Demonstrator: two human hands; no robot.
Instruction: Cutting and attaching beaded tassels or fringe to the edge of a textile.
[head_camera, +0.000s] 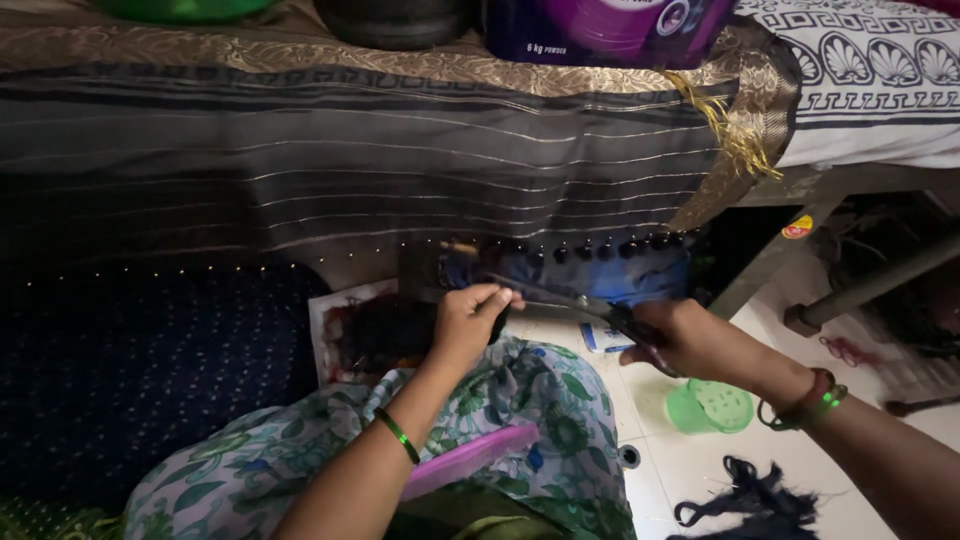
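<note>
Floral cloth (520, 400) drapes the person's lap nearest the lens. Above it, the left hand (468, 322) pinches a dark tassel (500, 322) at the hem of a grey sari (350, 170) hanging from a bed. The right hand (690, 338) grips scissors (570, 300), blades pointing at the tassel. Black thread (750, 495) and a green lid (712, 407) lie on the white tiled floor (680, 470).
</note>
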